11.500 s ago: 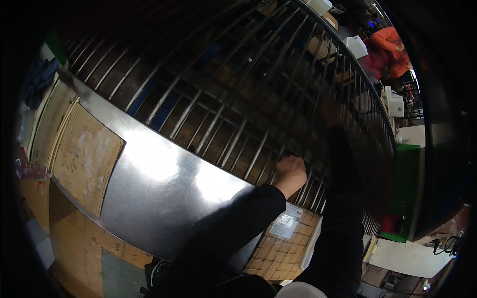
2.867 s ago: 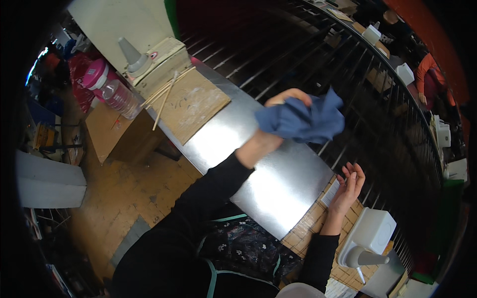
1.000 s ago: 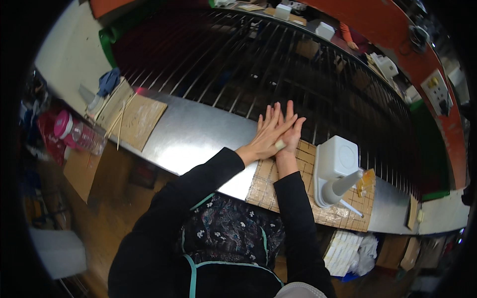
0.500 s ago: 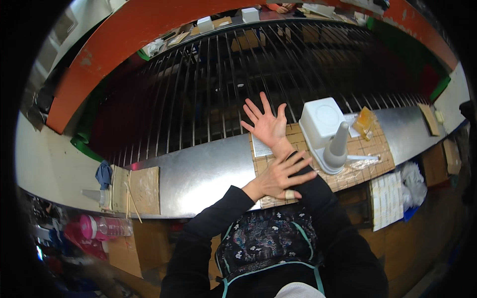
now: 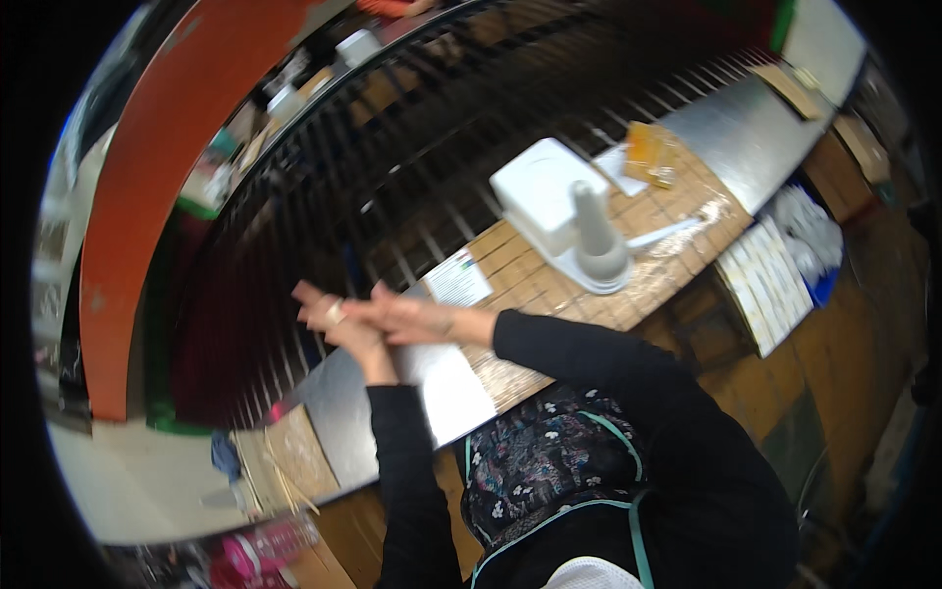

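My left hand (image 5: 351, 329) and my right hand (image 5: 417, 316) meet above the front edge of the metal grating and the bare steel worktop. The right hand comes in from the right, with its thumb raised and its fingers reaching towards the left hand. A pale band circles a finger of the left hand. Motion blurs both hands, and their fingers partly overlap. Neither hand shows an object in it. To their right stands a white box-shaped plastic piece (image 5: 540, 191), beside a grey cone-shaped piece (image 5: 597, 236) on a white base.
Cardboard (image 5: 520, 265) under clear film covers part of the steel worktop (image 5: 442, 393). On it lie a printed sheet (image 5: 458, 278), an amber plastic packet (image 5: 650, 155) and a white stick (image 5: 667, 233). An orange frame (image 5: 137, 216) curves up at left.
My left hand has left the right forearm and now meets the right hand. Both have moved left. The view has turned and shifted, tilting the worktop.
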`<action>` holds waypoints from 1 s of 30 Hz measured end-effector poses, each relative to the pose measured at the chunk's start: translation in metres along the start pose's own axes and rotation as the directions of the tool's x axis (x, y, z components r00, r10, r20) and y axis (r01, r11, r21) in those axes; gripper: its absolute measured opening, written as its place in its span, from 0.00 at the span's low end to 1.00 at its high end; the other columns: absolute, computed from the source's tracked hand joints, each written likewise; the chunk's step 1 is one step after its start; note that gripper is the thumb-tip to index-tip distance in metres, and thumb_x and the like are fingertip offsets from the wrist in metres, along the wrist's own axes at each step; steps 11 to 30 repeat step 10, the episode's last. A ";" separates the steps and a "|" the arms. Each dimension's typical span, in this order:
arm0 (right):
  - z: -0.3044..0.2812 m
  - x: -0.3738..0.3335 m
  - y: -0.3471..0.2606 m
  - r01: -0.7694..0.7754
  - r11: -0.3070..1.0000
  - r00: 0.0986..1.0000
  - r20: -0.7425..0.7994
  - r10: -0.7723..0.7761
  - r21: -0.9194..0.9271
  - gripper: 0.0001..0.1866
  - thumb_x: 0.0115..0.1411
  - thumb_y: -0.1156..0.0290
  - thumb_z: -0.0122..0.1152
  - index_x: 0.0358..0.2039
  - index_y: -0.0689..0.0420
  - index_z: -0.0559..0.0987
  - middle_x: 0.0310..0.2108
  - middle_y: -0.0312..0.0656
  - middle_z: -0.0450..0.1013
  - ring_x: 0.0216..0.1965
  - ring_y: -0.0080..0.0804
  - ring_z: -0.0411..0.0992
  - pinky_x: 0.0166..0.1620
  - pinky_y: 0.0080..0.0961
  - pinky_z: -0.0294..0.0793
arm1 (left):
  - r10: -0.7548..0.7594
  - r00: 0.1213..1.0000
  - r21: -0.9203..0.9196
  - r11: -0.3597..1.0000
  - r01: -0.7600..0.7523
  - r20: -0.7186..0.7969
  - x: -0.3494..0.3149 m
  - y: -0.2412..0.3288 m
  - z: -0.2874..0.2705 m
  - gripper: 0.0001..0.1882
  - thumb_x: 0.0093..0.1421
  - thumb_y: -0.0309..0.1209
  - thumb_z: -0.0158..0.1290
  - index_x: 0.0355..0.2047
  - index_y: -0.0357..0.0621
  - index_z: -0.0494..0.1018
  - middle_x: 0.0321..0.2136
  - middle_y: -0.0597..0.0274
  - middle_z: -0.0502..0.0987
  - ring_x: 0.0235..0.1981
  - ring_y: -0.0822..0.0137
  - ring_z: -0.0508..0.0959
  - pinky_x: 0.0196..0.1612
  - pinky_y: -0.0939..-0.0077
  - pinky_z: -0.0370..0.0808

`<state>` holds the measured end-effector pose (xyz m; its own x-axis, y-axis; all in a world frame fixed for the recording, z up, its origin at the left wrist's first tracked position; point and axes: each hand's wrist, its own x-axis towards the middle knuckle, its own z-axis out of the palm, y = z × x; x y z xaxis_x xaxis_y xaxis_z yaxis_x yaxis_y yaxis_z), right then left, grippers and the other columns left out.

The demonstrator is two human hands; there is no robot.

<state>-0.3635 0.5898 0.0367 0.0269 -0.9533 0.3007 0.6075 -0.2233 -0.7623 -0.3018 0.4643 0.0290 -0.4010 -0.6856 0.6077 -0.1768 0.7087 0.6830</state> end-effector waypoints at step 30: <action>-0.023 -0.007 0.003 0.327 0.943 0.932 -0.142 -0.333 -0.066 0.38 0.62 0.36 0.29 0.66 0.44 0.44 0.68 0.36 0.37 0.68 0.33 0.34 0.67 0.30 0.36 | -0.149 0.938 -0.862 0.372 0.345 0.312 -0.080 0.076 0.045 0.48 0.56 0.69 0.21 0.66 0.50 0.31 0.67 0.56 0.35 0.67 0.58 0.42 0.66 0.64 0.41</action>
